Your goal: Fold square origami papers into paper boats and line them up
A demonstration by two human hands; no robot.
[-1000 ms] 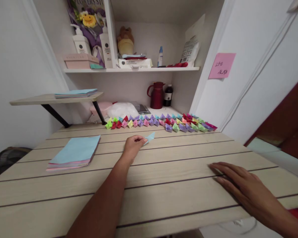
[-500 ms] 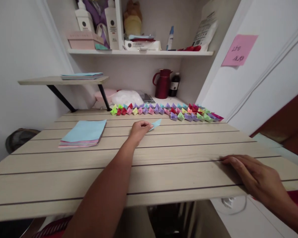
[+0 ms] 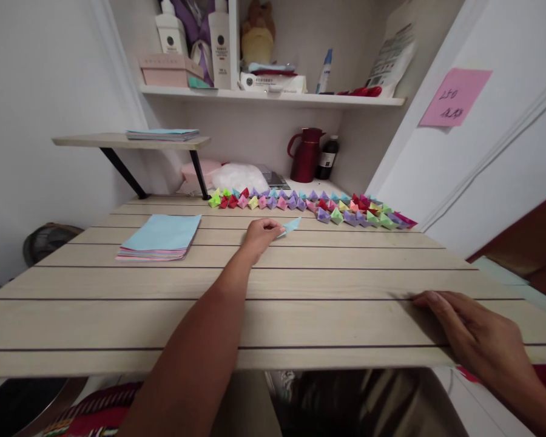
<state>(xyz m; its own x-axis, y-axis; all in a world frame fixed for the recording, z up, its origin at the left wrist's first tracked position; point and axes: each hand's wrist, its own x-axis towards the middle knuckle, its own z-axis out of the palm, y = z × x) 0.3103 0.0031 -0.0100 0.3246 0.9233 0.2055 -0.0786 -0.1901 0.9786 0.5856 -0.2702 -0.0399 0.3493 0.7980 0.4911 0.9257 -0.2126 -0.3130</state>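
Note:
My left hand [image 3: 264, 233] reaches out over the middle of the table, thumb and fingertips pinched on one end of a light blue folded paper boat [image 3: 293, 226]. Its pointed tip sticks out to the right, and the gripped end is hidden by the fingers. Just beyond it, rows of small coloured paper boats [image 3: 282, 204] stand along the back of the table, in purple, pink, red, green and yellow. My right hand [image 3: 477, 325] rests at the table's front right with fingers stretched out, holding nothing.
A stack of coloured paper sheets [image 3: 164, 233], blue on top, lies on the left of the table [image 3: 327, 321]. A small raised shelf [image 3: 113, 142] carries more paper. A dark red jug [image 3: 306, 159] and a dark bottle [image 3: 328, 159] stand at the back.
The whole view has shifted slightly, so the table and shelves appear a little further right. My left hand keeps its pinch on the blue paper boat; my right hand stays at rest.

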